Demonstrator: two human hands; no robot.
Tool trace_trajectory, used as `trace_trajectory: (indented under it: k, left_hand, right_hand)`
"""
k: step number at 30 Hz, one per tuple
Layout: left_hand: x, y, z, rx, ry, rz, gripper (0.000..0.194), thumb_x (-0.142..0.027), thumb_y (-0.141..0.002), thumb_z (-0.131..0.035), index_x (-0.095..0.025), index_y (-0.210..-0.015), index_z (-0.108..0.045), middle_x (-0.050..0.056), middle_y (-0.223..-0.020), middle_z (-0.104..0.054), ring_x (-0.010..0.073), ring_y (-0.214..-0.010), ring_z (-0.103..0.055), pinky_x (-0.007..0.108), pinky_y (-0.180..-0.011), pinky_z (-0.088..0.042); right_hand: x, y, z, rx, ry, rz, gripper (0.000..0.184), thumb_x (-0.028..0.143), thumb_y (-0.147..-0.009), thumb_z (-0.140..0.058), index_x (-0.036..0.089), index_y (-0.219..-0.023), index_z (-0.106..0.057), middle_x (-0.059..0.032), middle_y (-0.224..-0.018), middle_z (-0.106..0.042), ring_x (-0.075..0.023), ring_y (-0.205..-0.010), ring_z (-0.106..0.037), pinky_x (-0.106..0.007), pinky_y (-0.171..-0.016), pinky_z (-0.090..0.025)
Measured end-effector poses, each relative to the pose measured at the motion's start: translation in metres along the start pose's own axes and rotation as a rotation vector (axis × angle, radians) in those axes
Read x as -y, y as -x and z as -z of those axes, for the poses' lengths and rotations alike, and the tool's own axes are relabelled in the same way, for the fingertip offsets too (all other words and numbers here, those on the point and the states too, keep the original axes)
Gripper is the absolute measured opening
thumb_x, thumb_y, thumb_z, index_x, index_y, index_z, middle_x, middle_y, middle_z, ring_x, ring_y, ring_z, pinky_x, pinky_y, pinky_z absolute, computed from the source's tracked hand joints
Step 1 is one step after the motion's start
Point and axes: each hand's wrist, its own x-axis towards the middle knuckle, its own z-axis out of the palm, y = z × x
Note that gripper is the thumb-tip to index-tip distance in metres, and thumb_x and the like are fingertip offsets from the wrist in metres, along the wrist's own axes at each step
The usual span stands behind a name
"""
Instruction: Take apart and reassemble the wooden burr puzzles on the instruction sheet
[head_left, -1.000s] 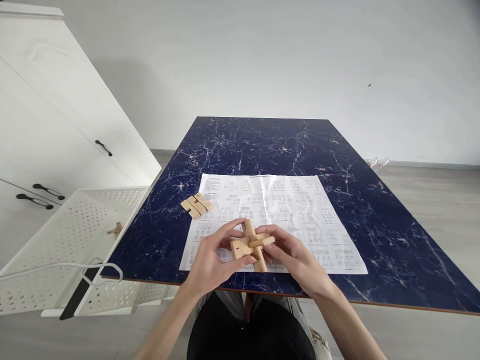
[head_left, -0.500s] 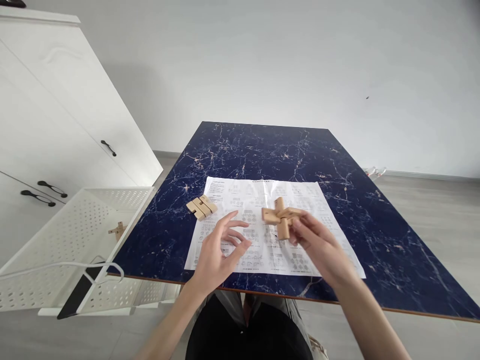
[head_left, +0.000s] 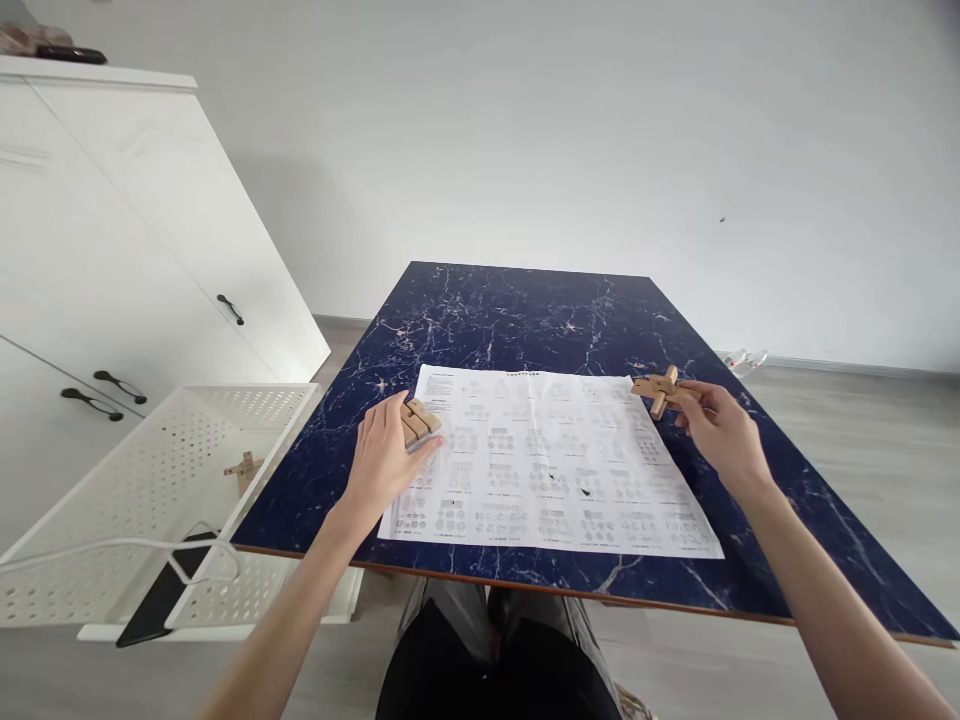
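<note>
My left hand (head_left: 384, 445) is closed around a set of notched wooden puzzle blocks (head_left: 420, 422), lying side by side at the left edge of the printed sheet. Between the fingers and thumb of my right hand (head_left: 721, 428) is a cross-shaped wooden puzzle piece (head_left: 663, 392), at the sheet's upper right corner. Part of each piece is covered by the fingers. The white instruction sheet (head_left: 517, 505), creased and printed with rows of small diagrams, lies flat between my hands.
The sheet rests on a dark blue marble-patterned table (head_left: 525, 310). Left of the table stands a white perforated basket (head_left: 300, 400) with another wooden piece (head_left: 244, 470) inside and a white cable (head_left: 135, 543) across it. A white cabinet (head_left: 157, 250) stands behind the basket.
My right hand has carried the cross-shaped piece from the sheet's middle to its upper right corner. My left hand has moved left and closed on the flat set of blocks.
</note>
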Motion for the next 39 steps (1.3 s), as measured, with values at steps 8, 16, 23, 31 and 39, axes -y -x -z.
trace_trajectory:
  k: [8,16,23,31,39]
  left_hand:
    - [0.004,-0.010,0.001,0.023,0.054,0.017,0.069,-0.047,-0.092,-0.075,-0.019,-0.149,-0.048,0.017,-0.139,-0.068,0.0390,-0.131,-0.062,0.055,-0.111,-0.051]
    - [-0.015,-0.004,0.009,-0.017,0.104,0.000,0.065,-0.049,-0.093,-0.076,-0.025,-0.148,-0.050,0.013,-0.137,-0.069,0.0371,-0.130,-0.064,0.054,-0.111,-0.052]
    - [-0.095,0.014,-0.012,0.256,0.354,-0.157,0.071,-0.058,-0.096,-0.074,-0.034,-0.155,-0.042,0.010,-0.145,-0.064,0.0342,-0.132,-0.065,0.052,-0.109,-0.057]
    - [-0.119,0.024,-0.032,0.472,0.443,-0.232,0.072,-0.053,-0.099,-0.072,-0.042,-0.160,-0.035,0.007,-0.152,-0.058,0.0335,-0.143,-0.057,0.052,-0.116,-0.053]
    - [-0.106,0.029,-0.020,0.430,0.385,-0.228,0.082,-0.057,-0.095,-0.077,-0.040,-0.162,-0.032,0.010,-0.161,-0.052,0.0374,-0.151,-0.049,0.058,-0.121,-0.047]
  right_hand:
    - [0.007,0.004,-0.003,0.059,0.031,-0.027,0.048,0.056,-0.091,-0.066,0.020,-0.123,-0.070,-0.0095,-0.100,-0.081,-0.0256,-0.073,-0.077,-0.038,-0.074,-0.055]
    - [0.039,0.043,0.018,-0.160,0.038,0.075,0.043,0.049,-0.097,-0.063,0.018,-0.127,-0.065,-0.0112,-0.102,-0.077,-0.0248,-0.078,-0.071,-0.038,-0.071,-0.057]
    - [0.103,0.098,-0.005,0.443,-0.202,0.107,0.027,0.045,-0.106,-0.057,0.023,-0.116,-0.070,-0.0074,-0.100,-0.077,-0.0228,-0.083,-0.073,-0.029,-0.056,-0.049]
    - [0.122,0.129,-0.033,0.520,-0.289,0.210,0.019,0.031,-0.109,-0.052,0.025,-0.121,-0.065,-0.0067,-0.106,-0.072,-0.0216,-0.085,-0.070,-0.035,-0.072,-0.057]
    - [0.119,0.136,-0.038,0.503,-0.274,0.222,0.020,0.037,-0.110,-0.055,0.024,-0.124,-0.063,-0.0080,-0.107,-0.068,-0.0214,-0.085,-0.067,-0.035,-0.074,-0.058]
